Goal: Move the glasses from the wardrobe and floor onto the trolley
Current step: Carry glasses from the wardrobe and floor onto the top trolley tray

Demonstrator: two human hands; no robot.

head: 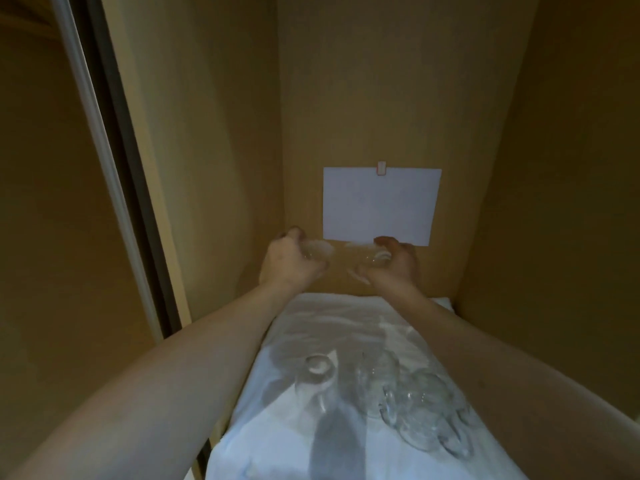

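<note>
Both my arms reach deep into a brown wardrobe compartment. My left hand (289, 261) is closed around a clear glass (320, 251), held above the back of the shelf. My right hand (394, 263) grips a second clear glass (369, 255) beside it. The two glasses nearly meet in the middle. Nearer to me, on the white cloth (346, 313) that covers the shelf, stand several more clear glasses: one upturned tumbler (317, 370) at the left and a cluster of handled glasses (419, 407) at the right. No trolley is in view.
A white sheet of paper (379, 204) is taped to the wardrobe's back wall just behind my hands. Brown side walls close the compartment in on both sides. A sliding door frame (114, 161) runs down the left.
</note>
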